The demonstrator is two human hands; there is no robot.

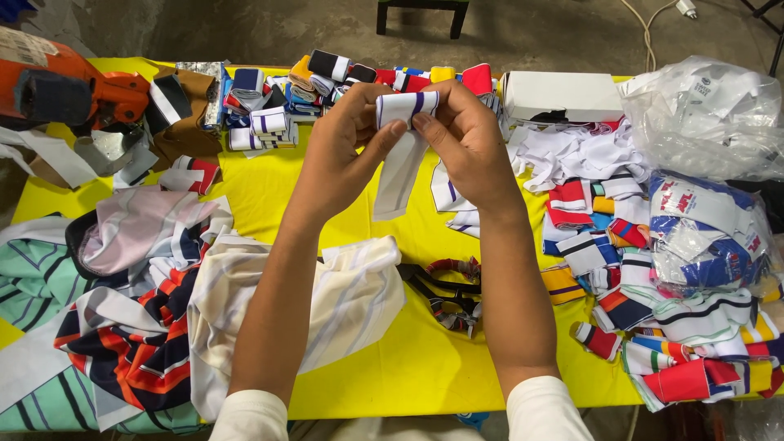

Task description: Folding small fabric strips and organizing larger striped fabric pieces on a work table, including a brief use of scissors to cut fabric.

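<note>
both hands up at centre frame, over the yellow table point(425, 359). the left hand point(347, 139) and the right hand point(461, 135) pinch the folded top of a white rib strip point(402, 155) with a dark purple stripe, thumbs and fingertips closed on it from either side, the loose end hanging straight down between the wrists. below the forearms, lower centre, lies a cream striped garment piece point(351, 286), and just to its right a pair of black scissors point(441, 290) with cloth wound round the handles. lower left of the frame, a heap of striped fabric panels point(122, 327) in navy, orange, white and green. along the top edge, a row of folded rib pieces point(327, 77) in many colours, with a white box point(563, 94) beside it at upper right. far right, clear plastic bags point(706, 114) over stacks of striped collars point(670, 327). upper left corner, an orange machine point(65, 86).
</note>
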